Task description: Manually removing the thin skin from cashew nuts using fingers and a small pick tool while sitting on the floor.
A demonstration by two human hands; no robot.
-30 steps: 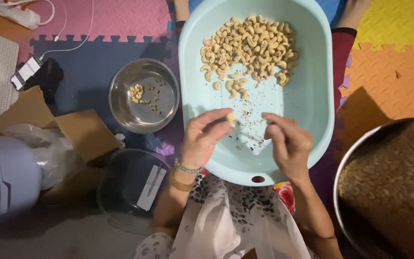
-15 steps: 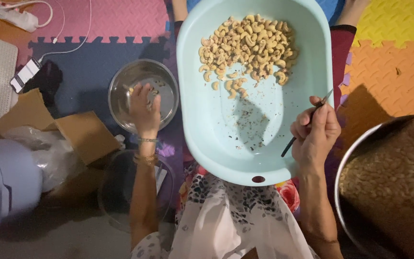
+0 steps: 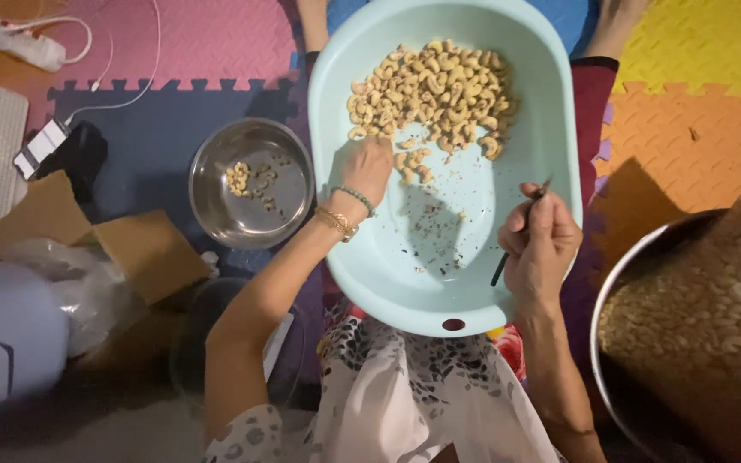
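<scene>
A pale blue oval basin (image 3: 551,154) rests on my lap with a heap of cashew nuts (image 3: 435,90) at its far end and bits of skin scattered on its floor. My left hand (image 3: 364,167), with bracelets at the wrist, reaches into the basin and its fingers touch the near edge of the heap; whether it grips a nut is hidden. My right hand (image 3: 540,244) is over the basin's right rim, closed on a thin dark tool (image 3: 521,236). Left of the basin stands a small steel bowl (image 3: 250,182) with a few nuts in it.
A big steel pot (image 3: 696,334) full of cashews fills the lower right. Cardboard pieces (image 3: 113,240), a plastic bag, a pale lavender appliance (image 3: 2,339) and a clear round lid lie at left. A phone (image 3: 40,146) with cable and a power strip lie on coloured foam floor mats.
My left hand went from the basin to the steel bowl and now reaches back into the basin at the nut heap. My right hand lifted with the tool and stays by the rim.
</scene>
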